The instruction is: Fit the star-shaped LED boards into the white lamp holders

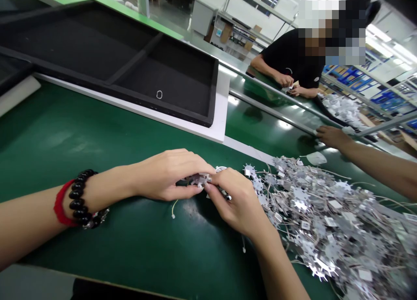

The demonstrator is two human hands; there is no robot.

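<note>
My left hand (169, 174) is closed around a small stack of silver star-shaped tags (199, 179), its wrist wearing a black bead bracelet and a red cord. My right hand (236, 200) meets it from the right, fingers pinched on the same tags. Both rest on the green table mat (97, 135). Just right of my hands spreads a big heap of silver tags with thin strings (325, 222). A loose string end lies on the mat below my left hand.
A black divided tray (130, 65) on a white board sits at the back left, with one small white ring in it. Another person's hand (332, 137) reaches in from the right. A co-worker in black works at the far table.
</note>
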